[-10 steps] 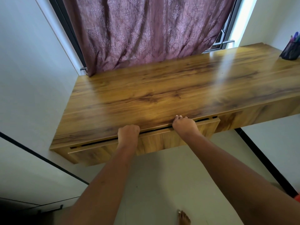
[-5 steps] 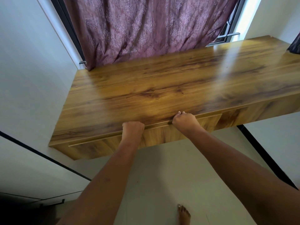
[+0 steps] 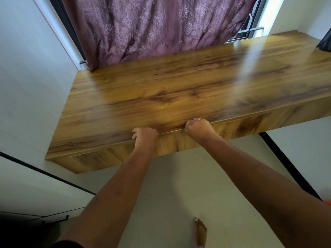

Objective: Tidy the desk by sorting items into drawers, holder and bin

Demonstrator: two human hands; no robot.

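Head camera looks steeply down (close in) over the desk (image 3: 179,90) front edge

The curled fingers of the left hand (image 3: 145,136) and right hand (image 3: 198,127) hide behind their knuckles at the top edge of the wood-grain drawer front (image 3: 172,142), so their hold cannot be told. The long glossy wooden desk (image 3: 179,86) runs off the right edge, where a black object (image 3: 325,42) and an orange scrap (image 3: 327,202) are cut off. A bare foot (image 3: 201,231) is cropped below.

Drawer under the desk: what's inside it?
Its inside is covered: the drawer sits closed under the desktop, only its front panel showing. The left hand and right hand curl at its top edge.
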